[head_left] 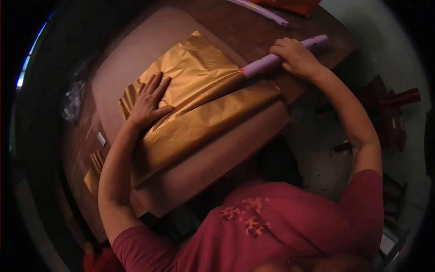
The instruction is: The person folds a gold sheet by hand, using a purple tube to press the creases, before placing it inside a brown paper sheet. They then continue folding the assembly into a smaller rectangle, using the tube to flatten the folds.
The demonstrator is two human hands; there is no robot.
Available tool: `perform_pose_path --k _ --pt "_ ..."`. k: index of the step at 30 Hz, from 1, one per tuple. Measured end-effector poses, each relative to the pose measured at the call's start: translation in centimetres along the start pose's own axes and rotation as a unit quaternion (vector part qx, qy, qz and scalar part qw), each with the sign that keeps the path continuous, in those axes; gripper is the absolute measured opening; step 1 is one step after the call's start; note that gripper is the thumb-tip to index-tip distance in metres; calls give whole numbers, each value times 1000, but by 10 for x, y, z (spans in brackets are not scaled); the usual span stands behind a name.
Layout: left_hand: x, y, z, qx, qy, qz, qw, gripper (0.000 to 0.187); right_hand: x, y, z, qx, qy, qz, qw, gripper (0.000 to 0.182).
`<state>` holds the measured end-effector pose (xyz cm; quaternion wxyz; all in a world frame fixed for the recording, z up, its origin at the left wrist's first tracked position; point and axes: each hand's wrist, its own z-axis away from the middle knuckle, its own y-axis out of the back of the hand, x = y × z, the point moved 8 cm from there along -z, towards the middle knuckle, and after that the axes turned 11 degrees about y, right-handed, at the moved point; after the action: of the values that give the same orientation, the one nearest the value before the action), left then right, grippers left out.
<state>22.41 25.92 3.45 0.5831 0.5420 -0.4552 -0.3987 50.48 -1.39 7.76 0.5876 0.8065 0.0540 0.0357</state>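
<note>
A sheet of gold wrapping paper (195, 61) lies creased and folded across a large flat brown sheet (122, 59). My left hand (149, 102) presses flat on the gold paper with its fingers spread. Along the near side, a long gold fold (213, 115) runs over the brown sheet. My right hand (294, 56) is closed over a lilac patterned roll of paper (263, 65). One end of that roll meets the right edge of the gold paper, and its other end sticks out past my fingers.
Another lilac strip (265, 12) lies at the table's far side, near an orange item (301, 5). Clear crumpled plastic (73, 97) is at the left, with a small pale object (101, 138) on the table (77, 149). Dark red wooden furniture (385, 113) stands at the right.
</note>
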Motion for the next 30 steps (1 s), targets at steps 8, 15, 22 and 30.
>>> perform_pose_path --k 8,15,22,30 --pt "0 -1 2 -14 19 -8 1000 95 68 14 48 -11 -99 112 989 28" --pt "-5 -5 0 -8 11 -5 1000 92 139 75 114 22 -168 208 963 26" --pt "-1 0 0 4 7 -15 1000 94 246 266 223 19 -234 400 886 21" --pt "-11 -9 -4 -13 34 3 999 98 162 451 294 50 -377 489 785 36"
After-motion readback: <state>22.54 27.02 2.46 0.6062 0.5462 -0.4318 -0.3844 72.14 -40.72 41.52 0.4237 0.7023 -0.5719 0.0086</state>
